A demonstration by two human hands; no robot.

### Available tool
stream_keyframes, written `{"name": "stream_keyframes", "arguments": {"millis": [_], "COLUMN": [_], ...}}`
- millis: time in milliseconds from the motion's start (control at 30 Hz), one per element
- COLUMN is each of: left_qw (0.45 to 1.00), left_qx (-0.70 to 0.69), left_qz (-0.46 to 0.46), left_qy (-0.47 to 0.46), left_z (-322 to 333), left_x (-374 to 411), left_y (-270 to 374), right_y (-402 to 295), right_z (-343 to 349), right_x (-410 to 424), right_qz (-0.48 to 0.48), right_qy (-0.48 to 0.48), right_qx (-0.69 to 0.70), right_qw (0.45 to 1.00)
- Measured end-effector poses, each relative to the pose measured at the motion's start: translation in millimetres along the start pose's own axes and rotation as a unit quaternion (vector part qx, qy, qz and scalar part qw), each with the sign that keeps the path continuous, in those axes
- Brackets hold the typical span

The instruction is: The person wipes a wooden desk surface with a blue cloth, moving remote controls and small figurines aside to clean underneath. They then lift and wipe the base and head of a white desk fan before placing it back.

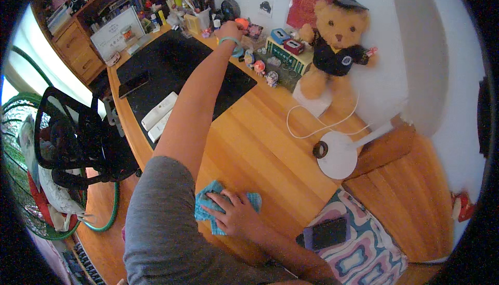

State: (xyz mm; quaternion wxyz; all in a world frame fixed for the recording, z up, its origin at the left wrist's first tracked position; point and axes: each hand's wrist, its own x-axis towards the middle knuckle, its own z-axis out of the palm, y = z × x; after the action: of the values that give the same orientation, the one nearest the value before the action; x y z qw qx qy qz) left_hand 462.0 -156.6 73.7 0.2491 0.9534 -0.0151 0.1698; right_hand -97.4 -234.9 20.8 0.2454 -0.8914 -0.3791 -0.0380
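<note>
My left hand (230, 30), with a pale teal band at the wrist, reaches to the desk's back edge. Its fingers are at a small orange object (242, 22); whether they grip it is hidden. Small figurines (259, 67) stand just right of the wrist. Near the front edge, my right hand (234, 211) lies over a crumpled blue checked cloth (204, 207), fingers spread on the folds and pressing it to the wooden desk (265, 148). A black desk mat (171, 57) lies under my left forearm, with a white case (160, 115) and a dark phone-like slab (134, 84) on it.
A teddy bear (337, 39) sits by the wall beside a green box (286, 57) bearing writing. A white lamp base (338, 160), a loose white cable (298, 136) and a black tape-like ring (320, 149) lie at right. A patterned cloth (360, 238) holds a dark tablet-like item (330, 233). An office chair (70, 136) stands left.
</note>
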Motion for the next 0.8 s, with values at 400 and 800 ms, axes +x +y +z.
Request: {"name": "stream_keyframes", "arguments": {"millis": [400, 800], "left_qw": [0.995, 0.984], "left_qx": [0.07, 0.171], "left_qz": [0.016, 0.024], "left_qy": [-0.063, 0.032], "left_z": [11.7, 2.3], "left_x": [19.3, -4.2], "left_y": [-9.5, 5.0], "right_y": [-0.8, -0.9], "right_z": [-7.0, -1.8], "right_x": [1.8, 0.0], "right_qz": [0.007, 0.018], "right_qy": [-0.012, -0.007], "right_qx": [0.015, 0.016], "right_qw": [1.0, 1.0]}}
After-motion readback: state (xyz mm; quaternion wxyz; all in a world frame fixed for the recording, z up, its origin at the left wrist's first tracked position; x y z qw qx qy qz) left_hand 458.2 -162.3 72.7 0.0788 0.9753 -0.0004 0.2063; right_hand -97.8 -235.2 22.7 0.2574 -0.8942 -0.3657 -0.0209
